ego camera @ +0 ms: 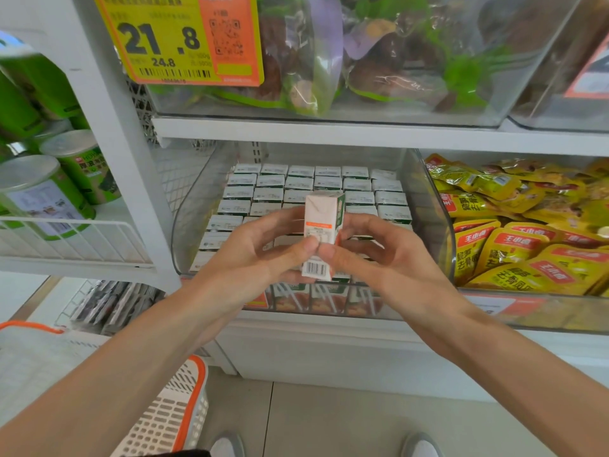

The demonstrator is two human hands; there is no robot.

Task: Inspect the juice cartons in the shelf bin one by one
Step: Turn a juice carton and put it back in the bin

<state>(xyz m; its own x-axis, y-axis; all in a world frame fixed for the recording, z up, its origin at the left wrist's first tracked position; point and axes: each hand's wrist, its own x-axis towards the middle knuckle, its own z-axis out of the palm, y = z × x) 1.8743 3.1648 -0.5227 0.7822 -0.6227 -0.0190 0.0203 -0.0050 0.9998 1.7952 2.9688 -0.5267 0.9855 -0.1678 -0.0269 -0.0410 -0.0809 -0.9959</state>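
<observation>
A small white juice carton [321, 222] with an orange stripe and a barcode at its bottom is held upright above the clear shelf bin [191, 206]. My left hand [260, 255] grips its left side, thumb on the front label. My right hand [375, 255] grips its right side, thumb tip meeting the left thumb on the front. Beneath and behind the hands, several rows of the same cartons [296, 183] stand packed in the bin, tops up; the nearest rows are partly hidden by my hands.
Yellow snack pouches [514, 239] fill the clear bin to the right. Green canisters [49, 192] stand on a wire shelf at left. A bin of bagged goods [379, 61] with a yellow price tag [178, 37] sits above. A white-and-orange basket [171, 410] stands on the floor at lower left.
</observation>
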